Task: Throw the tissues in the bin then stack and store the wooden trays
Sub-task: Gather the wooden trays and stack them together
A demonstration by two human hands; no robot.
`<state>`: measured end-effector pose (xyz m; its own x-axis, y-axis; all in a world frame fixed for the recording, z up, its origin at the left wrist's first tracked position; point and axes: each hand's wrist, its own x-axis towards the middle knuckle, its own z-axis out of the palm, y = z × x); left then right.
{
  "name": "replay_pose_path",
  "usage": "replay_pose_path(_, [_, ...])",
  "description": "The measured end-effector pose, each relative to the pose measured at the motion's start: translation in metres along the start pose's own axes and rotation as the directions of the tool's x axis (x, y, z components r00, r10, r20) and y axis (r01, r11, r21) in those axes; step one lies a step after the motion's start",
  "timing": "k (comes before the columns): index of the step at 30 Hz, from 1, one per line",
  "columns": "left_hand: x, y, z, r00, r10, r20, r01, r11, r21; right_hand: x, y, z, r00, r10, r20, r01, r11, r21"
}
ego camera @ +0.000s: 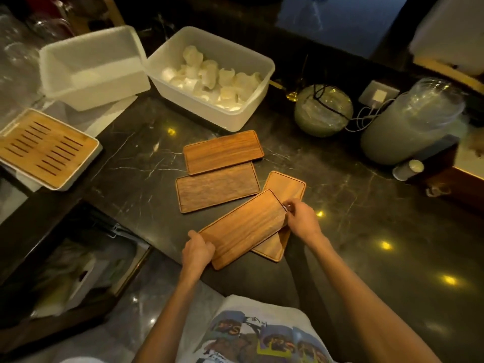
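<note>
Several flat wooden trays lie on the dark marble counter [136, 179]. I hold the nearest tray [243, 227] at both short ends: my left hand [197, 248] grips its near-left end, my right hand [301, 218] its far-right end. It rests skewed over another tray [284, 189] that pokes out beneath it on the right. Two more trays lie beyond, a darker one [217, 187] and a reddish one [222, 151] overlapping its far edge. An open bin [65, 273] with white waste sits below the counter at the left.
A white tub [259, 61] holding folded white tissues and an empty white tub [91, 66] stand at the back. A slatted bamboo tray [44, 148] is at the left. A round glass vase [323, 111], a wrapped grey jar [408, 127] and cables stand at the right.
</note>
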<state>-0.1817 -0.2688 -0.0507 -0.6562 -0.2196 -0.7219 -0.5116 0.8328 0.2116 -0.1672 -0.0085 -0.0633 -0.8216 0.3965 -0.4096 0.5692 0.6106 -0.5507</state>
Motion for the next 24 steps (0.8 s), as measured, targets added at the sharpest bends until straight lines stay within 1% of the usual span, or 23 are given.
replay_pose_path(2, [-0.007,0.002,-0.001,1.0,-0.008,0.025,0.009,0.999,-0.054,-0.004,0.004,-0.006,0.999,0.025,0.024,-0.026,0.999,0.037])
replay_pose_path(4, [-0.019,0.004,0.002,1.0,0.016,-0.015,-0.017,0.999,-0.051,-0.015,0.016,-0.016,0.998,0.046,0.035,-0.049,0.994,0.098])
replay_pose_path(7, [-0.045,0.011,0.013,0.984,0.157,-0.082,-0.163,0.984,-0.068,-0.043,0.054,-0.038,0.996,0.085,0.008,-0.084,0.956,0.279])
replay_pose_path(10, [-0.077,0.027,0.038,0.945,0.317,-0.081,-0.323,0.944,-0.074,-0.089,0.113,-0.063,0.988,0.154,-0.014,-0.136,0.908,0.396])
replay_pose_path(12, [-0.1,0.041,0.069,0.912,0.404,-0.069,-0.409,0.91,-0.07,-0.127,0.16,-0.076,0.97,0.239,-0.031,-0.197,0.861,0.468])
replay_pose_path(14, [-0.123,0.057,0.107,0.875,0.483,-0.028,-0.483,0.874,-0.056,-0.163,0.207,-0.09,0.943,0.329,-0.044,-0.262,0.817,0.513])
replay_pose_path(16, [-0.146,0.074,0.15,0.817,0.575,0.036,-0.574,0.818,-0.026,-0.199,0.251,-0.102,0.911,0.408,-0.062,-0.314,0.782,0.538])
replay_pose_path(18, [-0.173,0.088,0.192,0.764,0.639,0.089,-0.642,0.767,0.007,-0.236,0.294,-0.111,0.871,0.485,-0.07,-0.365,0.737,0.569])
replay_pose_path(22, [-0.219,0.1,0.264,0.697,0.696,0.174,-0.711,0.702,0.043,-0.294,0.368,-0.117,0.805,0.589,-0.076,-0.456,0.695,0.556])
replay_pose_path(24, [-0.233,0.104,0.289,0.685,0.701,0.199,-0.725,0.682,0.092,-0.313,0.393,-0.115,0.786,0.612,-0.089,-0.467,0.681,0.564])
